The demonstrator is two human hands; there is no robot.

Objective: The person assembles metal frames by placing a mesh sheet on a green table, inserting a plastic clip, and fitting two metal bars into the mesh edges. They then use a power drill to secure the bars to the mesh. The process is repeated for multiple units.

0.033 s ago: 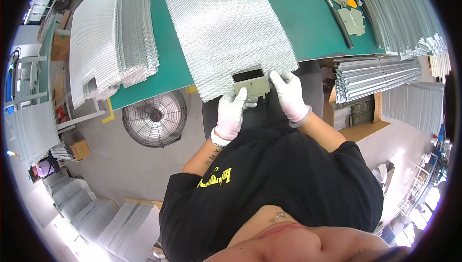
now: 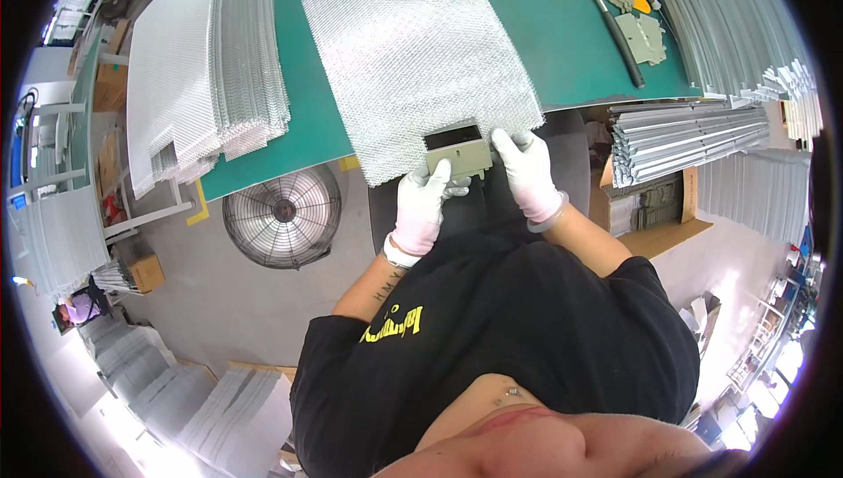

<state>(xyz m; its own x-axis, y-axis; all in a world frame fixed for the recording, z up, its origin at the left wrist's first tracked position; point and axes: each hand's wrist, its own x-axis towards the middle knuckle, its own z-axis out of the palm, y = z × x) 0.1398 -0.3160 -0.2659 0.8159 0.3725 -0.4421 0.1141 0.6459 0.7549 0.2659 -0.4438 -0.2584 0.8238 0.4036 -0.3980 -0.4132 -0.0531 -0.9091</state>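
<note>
At the near edge of the green bench [image 2: 316, 131], the mesh sheet [image 2: 421, 48] lies flat, its lower border projecting past the bench toward the wearer. The grey-green piece [image 2: 460, 159] sits at that border, just below a dark rectangular gap. Left hand [image 2: 420, 208], gloved white: thumb laid over the piece's near left corner, fingers curled beneath, pinching it. Right hand [image 2: 529, 175], also gloved: fingers bent, thumb and forefinger tips drawn close together just beside the piece's right end, near the mesh corner; cannot tell whether they grip anything. Hammer [image 2: 615, 35] lies well apart, upper right.
</note>
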